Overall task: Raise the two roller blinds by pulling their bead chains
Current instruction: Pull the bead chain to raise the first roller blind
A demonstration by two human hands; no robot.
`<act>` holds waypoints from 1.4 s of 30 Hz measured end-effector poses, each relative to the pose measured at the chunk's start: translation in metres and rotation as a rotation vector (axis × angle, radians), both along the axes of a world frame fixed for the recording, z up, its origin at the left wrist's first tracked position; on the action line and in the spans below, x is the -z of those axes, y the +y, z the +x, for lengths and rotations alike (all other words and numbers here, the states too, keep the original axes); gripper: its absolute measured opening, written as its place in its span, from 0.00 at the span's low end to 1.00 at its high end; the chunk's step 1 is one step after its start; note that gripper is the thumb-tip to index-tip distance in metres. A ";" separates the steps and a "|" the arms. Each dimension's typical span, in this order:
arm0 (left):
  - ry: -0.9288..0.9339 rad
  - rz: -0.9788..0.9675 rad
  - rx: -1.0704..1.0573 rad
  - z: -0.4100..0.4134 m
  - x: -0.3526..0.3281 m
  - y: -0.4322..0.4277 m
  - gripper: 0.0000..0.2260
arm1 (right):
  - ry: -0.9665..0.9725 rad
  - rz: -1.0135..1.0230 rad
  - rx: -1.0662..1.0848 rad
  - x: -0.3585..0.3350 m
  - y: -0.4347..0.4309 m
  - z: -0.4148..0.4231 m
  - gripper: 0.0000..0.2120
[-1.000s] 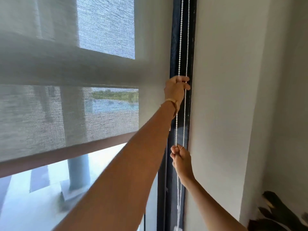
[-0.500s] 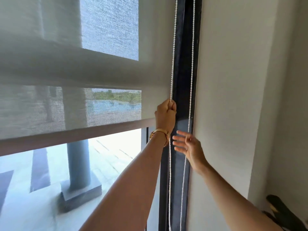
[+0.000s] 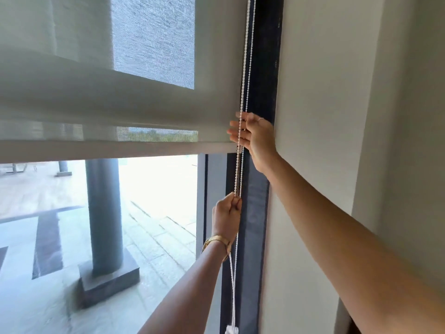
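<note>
A pale mesh roller blind (image 3: 120,102) covers the upper window, its bottom bar (image 3: 115,150) level with my right hand. A white bead chain (image 3: 246,56) hangs in two strands along the dark window frame. My left hand (image 3: 227,219), with a gold bracelet on the wrist, is fisted on the chain low down. Higher up, my right hand (image 3: 252,136) is behind the two strands with its fingers spread, not closed on them. The chain's end weight (image 3: 231,330) shows at the bottom edge.
A dark window frame (image 3: 265,68) runs vertically beside a white wall (image 3: 325,116) on the right. Through the glass I see a grey pillar (image 3: 103,213) on a square base and paved ground outside.
My left hand pulled the chain down from chest height to low. My right hand let go, rose and opened behind the strands. The blind's bottom bar moved upward.
</note>
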State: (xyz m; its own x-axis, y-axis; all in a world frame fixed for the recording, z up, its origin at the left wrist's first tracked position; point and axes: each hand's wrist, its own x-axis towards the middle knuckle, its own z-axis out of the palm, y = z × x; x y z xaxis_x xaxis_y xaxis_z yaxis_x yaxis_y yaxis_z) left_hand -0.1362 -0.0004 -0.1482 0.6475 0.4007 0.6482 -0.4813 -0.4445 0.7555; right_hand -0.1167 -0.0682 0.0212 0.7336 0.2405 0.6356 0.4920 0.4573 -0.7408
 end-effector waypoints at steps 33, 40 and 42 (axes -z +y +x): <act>0.183 -0.227 0.463 -0.025 -0.090 0.002 0.22 | -0.148 -0.016 0.248 0.012 -0.023 -0.042 0.16; 0.020 -0.221 0.448 -0.037 -0.164 -0.009 0.20 | -0.092 -0.038 0.247 0.047 -0.027 -0.038 0.19; 0.019 -0.210 0.474 -0.040 -0.172 -0.010 0.21 | -0.050 -0.050 0.227 0.059 -0.031 -0.036 0.18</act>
